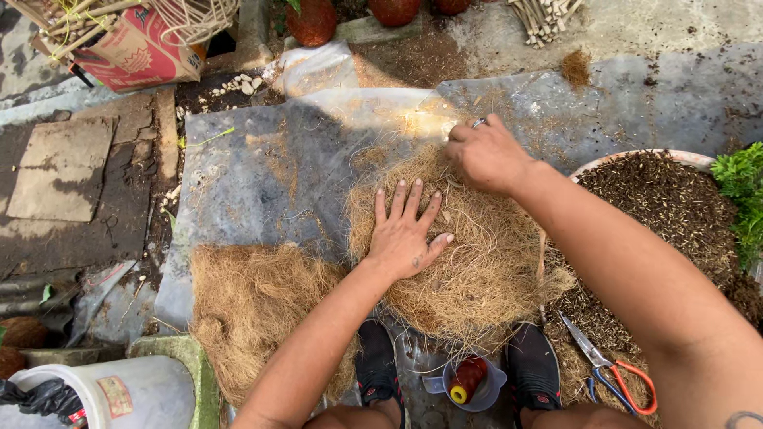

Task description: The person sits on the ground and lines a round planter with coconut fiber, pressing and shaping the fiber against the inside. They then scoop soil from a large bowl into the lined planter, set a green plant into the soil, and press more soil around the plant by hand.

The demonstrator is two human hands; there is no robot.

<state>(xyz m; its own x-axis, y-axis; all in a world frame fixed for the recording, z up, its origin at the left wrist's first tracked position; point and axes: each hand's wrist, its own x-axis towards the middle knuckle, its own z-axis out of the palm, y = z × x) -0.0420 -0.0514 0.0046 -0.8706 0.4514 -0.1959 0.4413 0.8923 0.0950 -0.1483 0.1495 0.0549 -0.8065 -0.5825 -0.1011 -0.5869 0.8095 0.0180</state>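
1. Scissors [608, 367] lie near right; a small cup [469, 384] sits between the shoes.
2. Left hand [405, 234] presses flat, fingers spread, on the coconut fibre mat [477, 262].
3. Right hand [485, 155], farther, pinches the mat's far edge.

Fibre mat [469, 262] at the middle of the plastic sheet [254, 175], left hand [404, 234] flat on it, right hand [485, 155] at its far edge; loose fibre pile [254, 306] at the sheet's near left corner; scissors [608, 365] near right; measuring cup [469, 385] between the shoes [534, 365]; basin of husk [675, 202] right
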